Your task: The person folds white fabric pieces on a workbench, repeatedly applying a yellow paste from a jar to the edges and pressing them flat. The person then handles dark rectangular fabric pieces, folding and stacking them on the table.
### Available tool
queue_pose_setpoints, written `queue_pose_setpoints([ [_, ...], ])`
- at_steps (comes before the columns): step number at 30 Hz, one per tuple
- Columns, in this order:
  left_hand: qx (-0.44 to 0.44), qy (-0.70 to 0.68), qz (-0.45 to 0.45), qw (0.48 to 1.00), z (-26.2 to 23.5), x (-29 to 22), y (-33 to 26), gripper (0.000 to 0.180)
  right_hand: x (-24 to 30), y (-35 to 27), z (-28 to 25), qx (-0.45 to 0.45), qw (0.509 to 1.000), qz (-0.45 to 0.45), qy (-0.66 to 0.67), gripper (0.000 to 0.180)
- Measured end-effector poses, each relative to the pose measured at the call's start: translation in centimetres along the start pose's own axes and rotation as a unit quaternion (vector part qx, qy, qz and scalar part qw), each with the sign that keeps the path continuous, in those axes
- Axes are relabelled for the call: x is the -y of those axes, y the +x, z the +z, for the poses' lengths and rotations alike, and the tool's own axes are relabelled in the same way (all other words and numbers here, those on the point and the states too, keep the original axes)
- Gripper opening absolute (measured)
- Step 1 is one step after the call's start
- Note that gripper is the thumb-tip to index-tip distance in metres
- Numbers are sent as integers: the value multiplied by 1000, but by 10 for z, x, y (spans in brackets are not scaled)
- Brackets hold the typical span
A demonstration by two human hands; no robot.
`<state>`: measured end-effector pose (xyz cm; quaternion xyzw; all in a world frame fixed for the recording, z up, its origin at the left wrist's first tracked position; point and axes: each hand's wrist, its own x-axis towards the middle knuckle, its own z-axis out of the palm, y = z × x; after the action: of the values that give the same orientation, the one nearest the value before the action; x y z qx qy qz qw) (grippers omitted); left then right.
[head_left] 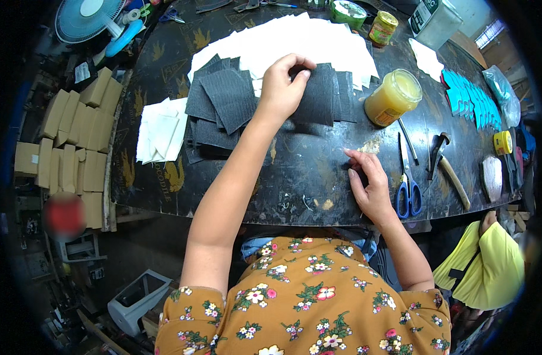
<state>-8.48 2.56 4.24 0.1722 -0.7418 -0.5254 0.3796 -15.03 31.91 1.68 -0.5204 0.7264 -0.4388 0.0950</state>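
My left hand (284, 84) reaches across the dark table, its thumb and fingers pinching the upper left corner of a dark grey fabric piece (316, 97). More dark fabric (344, 97) lies just right of that piece. To the left of my forearm sits a loose pile of similar dark fabric pieces (229, 97). White sheets (306, 38) are fanned out behind. My right hand (374, 189) rests near the table's front edge, fingers loosely bent and apart, holding nothing. A glass jar of yellowish paste (393, 97) stands beyond it.
Blue-handled scissors (408, 192), a hammer (451, 171) and a thin rod (409, 142) lie right of my right hand. Turquoise cutouts (469, 97) are at the far right. White cloth pieces (162, 130) lie at left. Brown boxes (75, 121) are stacked beside the table, below a fan (88, 18).
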Motion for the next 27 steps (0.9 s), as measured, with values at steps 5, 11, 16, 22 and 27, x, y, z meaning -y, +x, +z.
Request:
queue_pose_setpoints([
  [5, -24, 289, 95, 952, 20, 16, 15, 24, -4, -1, -1, 11, 1000, 19, 14, 51],
  [11, -62, 390, 88, 914, -47, -38, -17, 55, 1, 3, -1, 10, 1000, 1, -3, 52],
  [16, 40, 575, -27, 817, -135, -68, -14, 89, 11, 16, -28, 45, 999, 5, 1, 52],
  [22, 33, 540, 6, 841, -146, -69, -9, 58, 17, 84, -116, -160, 935, -103, -299, 56],
  [27, -14, 475, -21, 880, -157, -55, -7, 30, 9, 122, -137, -71, 884, -70, -458, 61],
])
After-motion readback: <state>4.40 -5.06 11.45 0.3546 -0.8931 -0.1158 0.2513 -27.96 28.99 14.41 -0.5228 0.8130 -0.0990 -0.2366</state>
